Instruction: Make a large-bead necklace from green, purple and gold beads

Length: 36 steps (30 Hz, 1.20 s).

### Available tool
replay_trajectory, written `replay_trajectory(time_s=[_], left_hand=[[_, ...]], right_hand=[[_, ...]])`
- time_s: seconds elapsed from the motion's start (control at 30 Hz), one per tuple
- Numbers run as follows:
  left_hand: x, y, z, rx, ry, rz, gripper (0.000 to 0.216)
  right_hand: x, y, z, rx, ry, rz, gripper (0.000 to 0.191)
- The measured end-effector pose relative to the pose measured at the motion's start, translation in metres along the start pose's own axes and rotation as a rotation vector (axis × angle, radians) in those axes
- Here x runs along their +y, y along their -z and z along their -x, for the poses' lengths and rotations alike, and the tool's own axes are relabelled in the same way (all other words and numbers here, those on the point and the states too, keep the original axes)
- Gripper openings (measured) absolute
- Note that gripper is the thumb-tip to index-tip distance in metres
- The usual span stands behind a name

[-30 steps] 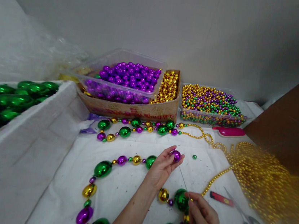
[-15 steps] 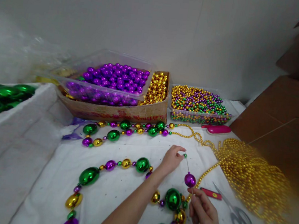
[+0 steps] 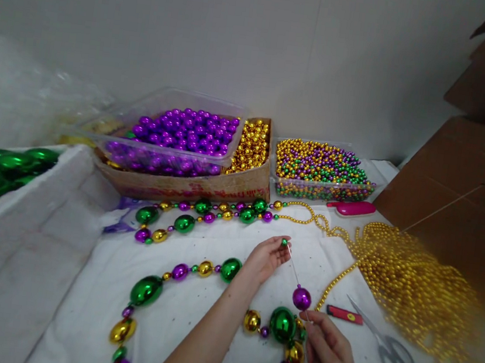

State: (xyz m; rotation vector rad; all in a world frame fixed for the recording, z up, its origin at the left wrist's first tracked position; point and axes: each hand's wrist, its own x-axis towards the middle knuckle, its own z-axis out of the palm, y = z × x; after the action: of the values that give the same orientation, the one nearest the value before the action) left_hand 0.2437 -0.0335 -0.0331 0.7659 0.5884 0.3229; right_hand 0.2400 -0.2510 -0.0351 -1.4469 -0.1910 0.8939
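A small green bead [image 3: 284, 242] sits at the fingertips of my left hand [image 3: 267, 255], pinched between thumb and forefinger. From it a thin straight string or wire slants down to a shiny purple bead [image 3: 301, 297]. My right hand [image 3: 328, 345] pinches the thin line just below that purple bead. Beneath and beside my hands, a strand of large beads lies on the white cloth [image 3: 193, 328], with a green bead [image 3: 282, 324] and a gold bead [image 3: 252, 321] near my right hand. My left forearm hides part of the strand.
Behind stand a clear tub of purple beads [image 3: 186, 133], a box of gold beads [image 3: 254, 139] and a tub of small mixed beads [image 3: 320, 161]. Right lie scissors [image 3: 382, 340], a red cutter [image 3: 344, 315] and gold bead strings [image 3: 414, 291]. A white foam box [image 3: 32, 238] stands left.
My left hand has moved a little left with the green bead, and its other fingers have spread. The purple bead has shifted slightly left and down; my right hand keeps its pinch.
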Motion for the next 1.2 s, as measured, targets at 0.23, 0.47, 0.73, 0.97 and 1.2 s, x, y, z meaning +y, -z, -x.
replay_trajectory(time_s=[0.23, 0.47, 0.73, 0.97, 1.2], left_hand=[[0.003, 0.006, 0.011, 0.023, 0.026, 0.201, 0.012], [0.005, 0.008, 0.016, 0.073, 0.067, 0.230, 0.015], [0.004, 0.011, 0.019, 0.108, 0.065, 0.195, 0.017], [0.002, 0.010, 0.021, 0.106, 0.049, 0.191, 0.016], [0.003, 0.009, 0.025, 0.110, 0.008, 0.210, 0.012]], right_hand=[[0.003, -0.002, 0.003, -0.022, -0.014, 0.076, 0.044], [0.006, 0.000, 0.004, -0.035, -0.010, 0.124, 0.046], [0.003, -0.003, 0.007, -0.083, 0.007, 0.128, 0.041], [0.003, -0.004, 0.009, -0.067, 0.005, 0.140, 0.044], [0.005, -0.005, 0.008, -0.054, -0.008, 0.129, 0.042]])
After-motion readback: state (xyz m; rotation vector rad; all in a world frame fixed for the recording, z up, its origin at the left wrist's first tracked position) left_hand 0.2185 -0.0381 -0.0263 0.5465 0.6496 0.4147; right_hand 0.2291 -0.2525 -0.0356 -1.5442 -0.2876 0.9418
